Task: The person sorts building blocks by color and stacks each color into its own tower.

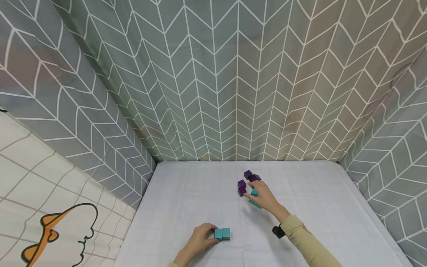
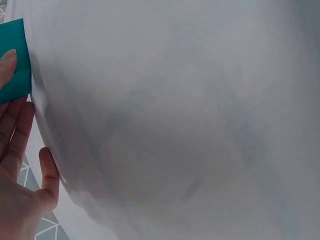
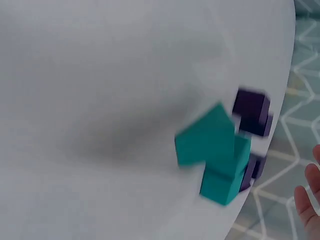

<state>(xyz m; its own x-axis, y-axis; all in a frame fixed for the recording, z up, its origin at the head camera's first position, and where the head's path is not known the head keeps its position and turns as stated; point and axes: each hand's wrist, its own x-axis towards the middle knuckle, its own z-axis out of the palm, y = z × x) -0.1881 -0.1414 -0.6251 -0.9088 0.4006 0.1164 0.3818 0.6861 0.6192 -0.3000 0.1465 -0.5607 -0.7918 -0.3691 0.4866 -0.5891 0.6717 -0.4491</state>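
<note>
Two teal cubes stand side by side near the front of the table, and my left hand (image 1: 201,238) grips the left cube (image 1: 218,234) between thumb and fingers. The other cube (image 1: 226,234) touches it on the right. In the left wrist view, the thumb lies on the teal cube (image 2: 15,65). Farther back, my right hand (image 1: 263,194) hovers over a teal block group (image 1: 255,203), thumb and index finger spread apart. The right wrist view shows these teal blocks (image 3: 212,145) close together, with the fingers (image 3: 313,177) apart from them at the right edge.
Several purple cubes (image 1: 241,184) sit just beyond and left of the right hand, in two small groups. A white cloth covers the table (image 1: 186,193). Patterned grey curtains (image 1: 227,92) hang behind and at the sides. A black device (image 1: 278,231) is at the right wrist.
</note>
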